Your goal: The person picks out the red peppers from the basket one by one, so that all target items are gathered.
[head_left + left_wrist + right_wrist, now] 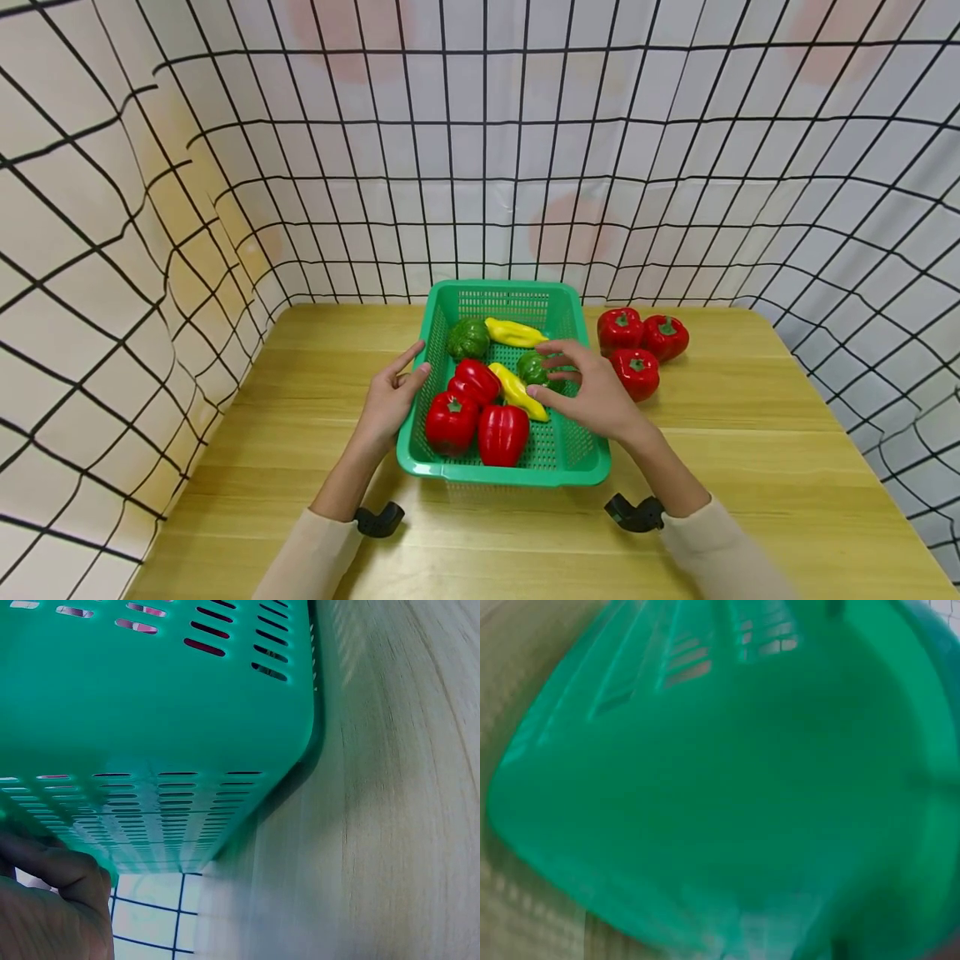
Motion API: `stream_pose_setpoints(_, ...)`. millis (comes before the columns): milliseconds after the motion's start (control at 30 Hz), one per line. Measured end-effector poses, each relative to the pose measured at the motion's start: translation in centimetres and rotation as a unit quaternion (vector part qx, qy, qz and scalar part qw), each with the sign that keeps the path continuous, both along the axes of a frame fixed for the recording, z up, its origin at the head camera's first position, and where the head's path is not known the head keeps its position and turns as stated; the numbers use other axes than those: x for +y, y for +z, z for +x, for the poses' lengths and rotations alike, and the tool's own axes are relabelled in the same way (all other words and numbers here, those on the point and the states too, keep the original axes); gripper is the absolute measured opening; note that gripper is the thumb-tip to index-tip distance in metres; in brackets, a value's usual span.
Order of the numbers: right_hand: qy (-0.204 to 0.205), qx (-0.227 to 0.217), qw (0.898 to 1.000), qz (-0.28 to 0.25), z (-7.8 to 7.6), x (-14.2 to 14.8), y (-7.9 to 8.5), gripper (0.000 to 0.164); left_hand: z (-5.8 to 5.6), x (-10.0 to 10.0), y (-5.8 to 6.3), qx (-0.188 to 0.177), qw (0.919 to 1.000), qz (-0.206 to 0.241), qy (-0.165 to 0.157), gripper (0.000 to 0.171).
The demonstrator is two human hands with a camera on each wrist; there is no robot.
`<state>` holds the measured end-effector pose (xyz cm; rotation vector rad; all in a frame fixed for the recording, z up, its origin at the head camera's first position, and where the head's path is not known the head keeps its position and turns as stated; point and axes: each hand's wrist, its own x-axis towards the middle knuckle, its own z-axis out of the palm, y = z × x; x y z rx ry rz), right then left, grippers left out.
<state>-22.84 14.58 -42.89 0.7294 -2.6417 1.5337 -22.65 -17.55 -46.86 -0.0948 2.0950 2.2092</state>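
A green plastic basket (517,476) stands on the table, also filling the left wrist view (180,720). My left hand (387,404) holds its left rim, thumb at the top edge and fingers along the outer side. Over the basket's right part hovers my right hand (596,392), thumb and fingers apart, nothing held. Beneath those fingers lies a round green ribbed squash (532,367), partly hidden. Beside it is a yellow pepper (517,392). The basket also contains another green squash (468,339), another yellow pepper (514,332) and three red bell peppers (503,435).
Three more red bell peppers (636,372) sit grouped on the wooden table (750,433), right of the basket. A white wall with a black grid (517,150) encloses the table's back and sides. The right wrist view is blurred and mostly green basket (727,772).
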Motion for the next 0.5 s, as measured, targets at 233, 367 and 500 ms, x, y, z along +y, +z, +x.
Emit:
stream_pose_setpoints(233,0.005,-0.026,0.999,0.034,0.2,-2.5,-0.1,0.059,0.0,0.1,0.1,0.0,1.0,0.003,0.004,0.049)
stream_pose_setpoints(367,0.012,-0.049,0.997,0.063,0.3,-3.4,-0.6,0.061,0.0,0.1,0.0,0.001,1.0,0.005,0.004,0.05)
stream_pose_setpoints(500,0.024,-0.071,0.993,0.094,0.1,-4.0,-1.2,0.063,-0.1,0.1,0.0,0.001,1.0,0.003,0.003,0.05)
